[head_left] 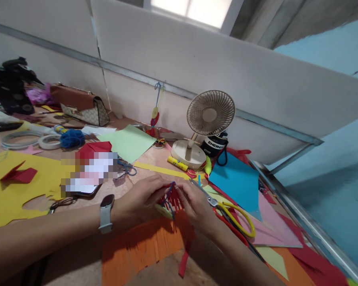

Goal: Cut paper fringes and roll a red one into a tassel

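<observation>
My left hand [143,198] and my right hand [193,202] meet over the table, both pinched on a small bundle of fringed red paper [174,197] with a blue cord [168,198] looped round it. A pale green piece sits under the bundle by my left fingers. Beneath my hands lies a fringed orange paper sheet [137,248]. A grey smartwatch [106,212] is on my left wrist. Yellow-handled scissors [232,214] lie just right of my right hand.
A small desk fan [207,119] stands behind, with a yellow glue stick [177,163] beside it. Blue paper [237,178], light green paper [128,142], yellow paper [20,190] and pink sheets [274,226] cover the table. Tape rolls [49,141], blue yarn [72,138] and a handbag [83,105] sit at the left.
</observation>
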{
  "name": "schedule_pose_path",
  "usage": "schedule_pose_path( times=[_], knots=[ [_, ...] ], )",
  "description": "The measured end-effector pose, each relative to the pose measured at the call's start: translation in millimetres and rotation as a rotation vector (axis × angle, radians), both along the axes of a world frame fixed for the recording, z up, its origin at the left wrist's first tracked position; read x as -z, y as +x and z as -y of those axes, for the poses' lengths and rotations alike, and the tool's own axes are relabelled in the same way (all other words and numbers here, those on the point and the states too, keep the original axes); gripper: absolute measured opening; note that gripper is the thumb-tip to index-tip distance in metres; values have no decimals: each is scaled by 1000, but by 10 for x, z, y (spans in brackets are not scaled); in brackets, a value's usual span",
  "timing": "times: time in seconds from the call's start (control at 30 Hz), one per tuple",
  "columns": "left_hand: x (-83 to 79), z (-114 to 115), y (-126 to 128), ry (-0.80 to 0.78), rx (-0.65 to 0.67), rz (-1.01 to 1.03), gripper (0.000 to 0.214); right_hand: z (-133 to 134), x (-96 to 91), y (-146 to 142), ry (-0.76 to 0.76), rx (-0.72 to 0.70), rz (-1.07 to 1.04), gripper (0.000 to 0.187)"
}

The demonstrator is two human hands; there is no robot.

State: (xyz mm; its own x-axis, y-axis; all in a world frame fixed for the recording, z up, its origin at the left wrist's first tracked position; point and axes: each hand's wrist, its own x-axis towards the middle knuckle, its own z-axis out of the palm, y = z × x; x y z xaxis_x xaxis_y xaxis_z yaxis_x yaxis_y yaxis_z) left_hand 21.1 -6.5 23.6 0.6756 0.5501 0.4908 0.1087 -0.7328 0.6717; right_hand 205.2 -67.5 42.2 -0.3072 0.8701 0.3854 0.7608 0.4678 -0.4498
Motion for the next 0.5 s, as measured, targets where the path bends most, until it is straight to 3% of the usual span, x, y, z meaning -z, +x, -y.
schedule_pose_path(
  times=[0.37, 0.5],
  knots=[
    [-46, 4, -7, -143, -44, -13, 17, -8, 65, 9, 97, 14, 115, 19],
    [-47, 10, 6, -176, -14, 3, 17, 10, 34, -15, 66, 69, 65, 18]
  ],
)
